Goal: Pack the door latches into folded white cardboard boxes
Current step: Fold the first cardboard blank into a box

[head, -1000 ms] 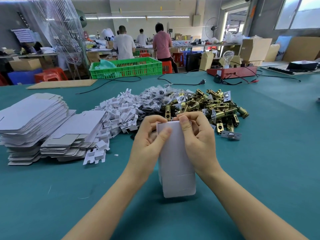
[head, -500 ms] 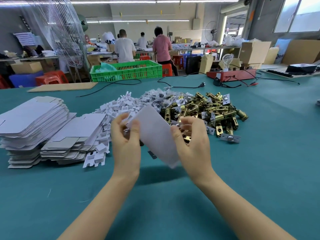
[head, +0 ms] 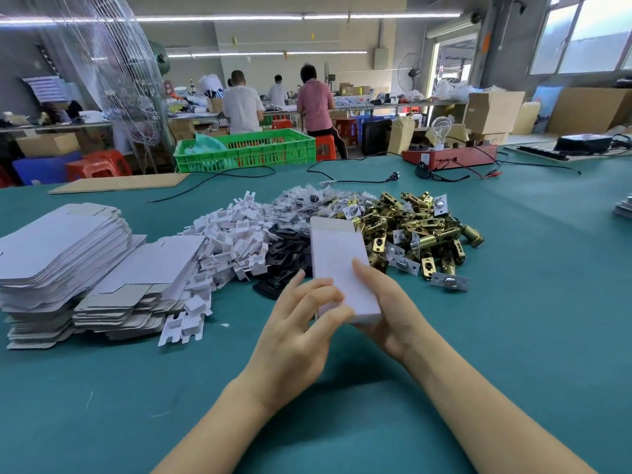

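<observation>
A folded white box [head: 338, 265] is held just above the worktop [head: 513, 319] in front of the latch pile [head: 410, 230]: the right hand [head: 386, 313] cups its near end with the thumb laid on top, and the left hand [head: 304, 313] curls its fingers against the near left edge. Whether a latch is inside cannot be told, and its far flap looks unfinished. Judging by the large latch pile and the 2 stacks of flat box blanks [head: 68, 265], most packing remains.
</observation>
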### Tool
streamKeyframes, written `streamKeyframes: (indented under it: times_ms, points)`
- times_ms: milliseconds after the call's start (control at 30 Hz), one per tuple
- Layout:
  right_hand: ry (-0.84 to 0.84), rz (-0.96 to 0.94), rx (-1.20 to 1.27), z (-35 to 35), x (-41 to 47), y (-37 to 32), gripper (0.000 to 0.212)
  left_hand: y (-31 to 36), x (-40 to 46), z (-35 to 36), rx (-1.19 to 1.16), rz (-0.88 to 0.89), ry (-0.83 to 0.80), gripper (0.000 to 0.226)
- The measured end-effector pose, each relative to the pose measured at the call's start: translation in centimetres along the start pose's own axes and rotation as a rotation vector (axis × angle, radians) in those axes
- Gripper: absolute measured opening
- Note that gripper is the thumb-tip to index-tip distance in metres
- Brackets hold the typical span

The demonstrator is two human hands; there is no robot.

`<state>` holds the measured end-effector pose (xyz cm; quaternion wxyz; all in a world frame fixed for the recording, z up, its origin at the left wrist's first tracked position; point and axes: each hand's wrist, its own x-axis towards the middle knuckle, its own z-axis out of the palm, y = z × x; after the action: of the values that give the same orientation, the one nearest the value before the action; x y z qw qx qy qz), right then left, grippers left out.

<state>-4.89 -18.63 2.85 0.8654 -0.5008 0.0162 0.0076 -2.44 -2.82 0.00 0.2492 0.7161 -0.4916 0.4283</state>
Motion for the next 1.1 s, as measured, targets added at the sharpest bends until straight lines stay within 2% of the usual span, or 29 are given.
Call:
streamKeyframes:
  times_ms: [67,133,267,367,467,600,700,867,1100]
  points:
    - [0.009,-0.066,-0.047,-0.1,0.3,0.2,0.050,-0.2,-0.3,0.1,-0.039,-0.038,-0.068,0.041]
    - [0.022,-0.125,-0.048,-0.1,0.5,0.7,0.048,-0.4,-0.7,0.2,-0.072,-0.098,-0.117,0.023]
    - [0.064,-0.228,-0.227,-0.6,0.9,1.5,0.048,-0.8,-1.0,0.0,-0.118,-0.344,-0.044,0.038]
    - [0.001,-0.251,-0.376,-0.8,1.0,2.0,0.043,-1.0,-0.8,-0.2,-0.213,-0.585,-0.034,0.048]
    - [-0.076,-0.229,-0.479,-0.5,0.9,2.3,0.050,-1.1,-0.6,-0.5,-0.501,-0.783,-0.112,0.039]
    - [-0.104,-0.209,-0.485,-0.4,0.9,2.5,0.059,-1.7,-0.6,-0.9,-0.676,-0.974,-0.082,0.036]
    - [-0.103,-0.219,-0.505,-0.3,0.9,2.6,0.055,-1.8,-0.6,-1.1,-0.717,-1.017,-0.054,0.031]
    - [-0.060,-0.273,-0.592,-0.4,1.0,2.8,0.033,-1.2,-0.8,-1.5,-0.780,-1.062,-0.023,0.027]
    - [-0.075,-0.289,-0.600,-0.3,1.0,2.8,0.032,-1.7,-0.6,-1.2,-0.768,-1.076,-0.065,0.027]
